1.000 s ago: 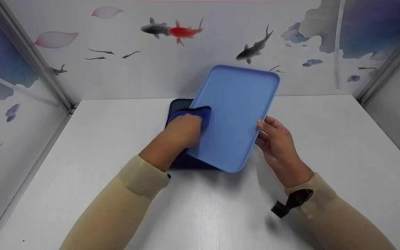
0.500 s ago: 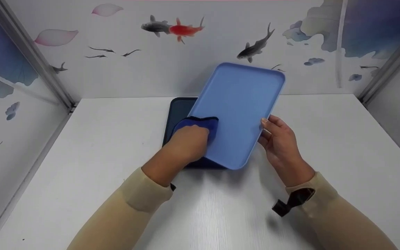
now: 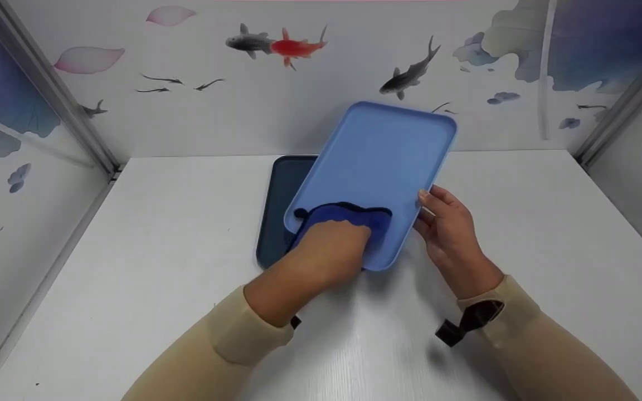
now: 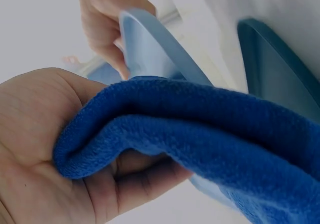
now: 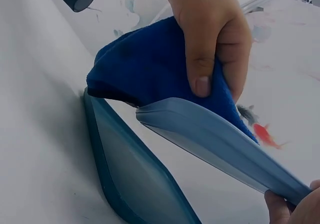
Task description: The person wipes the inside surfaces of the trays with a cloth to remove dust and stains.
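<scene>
A light blue rectangular tray (image 3: 382, 156) is held tilted above the table, its right edge pinched between the thumb and fingers of my right hand (image 3: 446, 234). My left hand (image 3: 332, 250) grips a folded dark blue cloth (image 3: 379, 220) and presses it to the tray's lower part. In the left wrist view the folds of the cloth (image 4: 165, 103) lie between palm and curled fingers. The right wrist view shows the left thumb (image 5: 202, 83) over the cloth at the tray's edge. Beneath, a dark teal tray (image 3: 285, 184) lies on the table, partly hidden by the light blue one.
The white table (image 3: 148, 250) has a back wall (image 3: 321, 83) printed with fish right behind the trays. Side panels with metal posts (image 3: 64, 94) stand at left and right. A small black camera (image 3: 449, 333) juts from the right wrist.
My left hand has wiped the cloth down and rightward over the light blue tray, from its left edge to its lower end. The tray shifted slightly right at first, then stayed nearly still.
</scene>
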`<state>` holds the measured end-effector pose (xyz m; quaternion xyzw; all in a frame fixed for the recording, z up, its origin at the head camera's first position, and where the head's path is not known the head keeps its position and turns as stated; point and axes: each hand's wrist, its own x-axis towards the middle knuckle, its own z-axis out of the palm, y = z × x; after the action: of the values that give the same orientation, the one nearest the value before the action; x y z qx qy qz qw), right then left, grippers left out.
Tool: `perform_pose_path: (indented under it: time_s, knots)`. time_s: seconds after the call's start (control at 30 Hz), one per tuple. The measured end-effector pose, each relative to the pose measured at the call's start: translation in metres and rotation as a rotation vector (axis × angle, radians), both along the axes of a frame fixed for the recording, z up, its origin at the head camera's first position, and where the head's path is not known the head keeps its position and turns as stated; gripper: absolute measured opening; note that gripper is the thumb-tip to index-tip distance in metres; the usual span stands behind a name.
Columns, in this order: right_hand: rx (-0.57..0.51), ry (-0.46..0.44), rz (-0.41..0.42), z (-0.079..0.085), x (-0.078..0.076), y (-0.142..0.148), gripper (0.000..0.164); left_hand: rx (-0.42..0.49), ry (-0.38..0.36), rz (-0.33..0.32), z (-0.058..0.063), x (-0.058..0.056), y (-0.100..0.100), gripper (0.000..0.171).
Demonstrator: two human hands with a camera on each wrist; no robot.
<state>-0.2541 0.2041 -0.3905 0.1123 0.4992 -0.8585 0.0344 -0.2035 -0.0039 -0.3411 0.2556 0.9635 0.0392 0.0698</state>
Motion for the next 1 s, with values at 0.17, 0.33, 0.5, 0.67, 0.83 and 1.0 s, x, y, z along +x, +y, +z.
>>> perform_pose_path:
  time_s: [0.17, 0.33, 0.5, 0.67, 0.83, 1.0]
  knots:
    - [-0.010, -0.034, -0.007, 0.000, 0.000, -0.001, 0.040, 0.031, -0.072, -0.039, 0.002, 0.007, 0.015, 0.020]
    - [0.008, -0.064, -0.019, 0.000, -0.001, -0.001, 0.038, 0.130, -0.093, -0.026, -0.003, 0.010, 0.028, 0.034]
    - [-0.031, -0.072, -0.042, 0.002, -0.002, -0.001, 0.033, 0.222, -0.070, 0.018, -0.012, 0.008, 0.038, 0.044]
    - [-0.118, -0.070, -0.047, 0.001, -0.002, -0.002, 0.019, 0.301, -0.043, 0.033, -0.017, 0.000, 0.043, 0.046]
    - [-0.123, -0.064, -0.017, -0.001, 0.001, -0.004, 0.015, 0.357, -0.042, 0.049, -0.018, -0.010, 0.048, 0.046]
    - [-0.087, -0.048, 0.005, -0.002, 0.003, -0.005, 0.015, 0.363, -0.030, 0.045, -0.019, -0.017, 0.048, 0.048]
